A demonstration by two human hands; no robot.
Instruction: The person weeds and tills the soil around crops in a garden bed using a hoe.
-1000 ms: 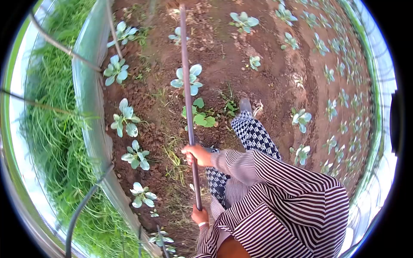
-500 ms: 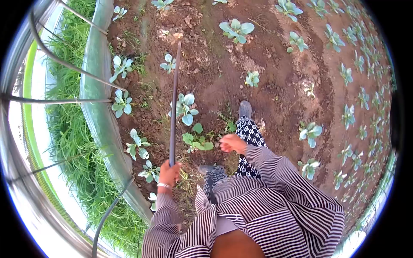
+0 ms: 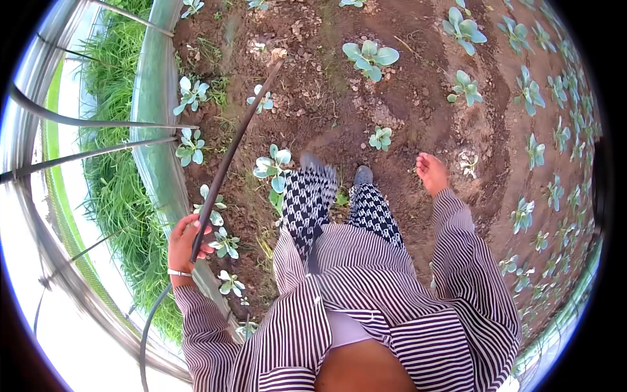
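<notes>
Pole (image 3: 225, 163) slants over soil (image 3: 307, 124) beside leafy plants (image 3: 273, 168), its near end clamped in the fingers of the left hand (image 3: 182, 245); the right hand (image 3: 434, 175) is empty, fingers loosely curled

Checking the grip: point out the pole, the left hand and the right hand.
Pole (image 3: 226, 161): head view, midway along its shaft.
Left hand (image 3: 179, 245): head view, middle of the hand.
Right hand (image 3: 434, 175): head view, mid-hand.

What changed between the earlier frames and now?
The right hand let go of the pole and swung out rightward. The left hand moved left and forward with the pole's near end, tilting it. The left foot stepped forward. Left hand's hold is unchanged.
</notes>
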